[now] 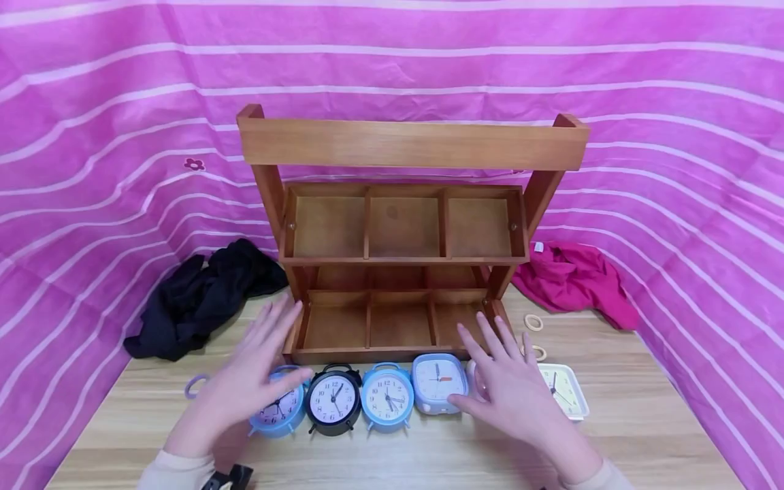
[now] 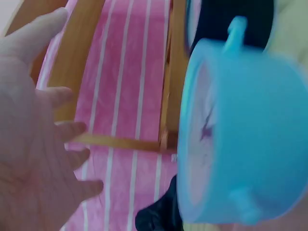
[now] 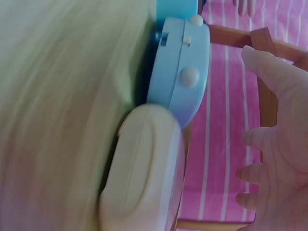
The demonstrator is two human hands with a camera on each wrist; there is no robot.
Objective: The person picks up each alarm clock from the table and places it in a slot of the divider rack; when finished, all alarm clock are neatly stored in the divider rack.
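My left hand [image 1: 257,381] hovers with spread fingers above a round blue alarm clock [image 1: 286,415], partly covering it; the left wrist view shows that clock's side [image 2: 260,130] apart from the palm. Beside it stand a black alarm clock [image 1: 333,401], a light-blue round one [image 1: 387,400] and a squarish blue one [image 1: 437,378]. With fingers spread, my right hand [image 1: 511,388] is over the right end of the row, holding nothing. It mostly hides a cream-cased clock [image 3: 137,168], seen next to the squarish one in the right wrist view. Further right lies a white square clock [image 1: 565,390].
Behind the clocks rises a two-tier wooden rack [image 1: 404,262] with divided compartments. Black cloth [image 1: 202,299] lies left of it, red cloth [image 1: 572,282] right. Wooden rings [image 1: 533,316] are near the right side; a purple ring [image 1: 190,388] is at left. Pink striped fabric [image 1: 392,75] surrounds the table.
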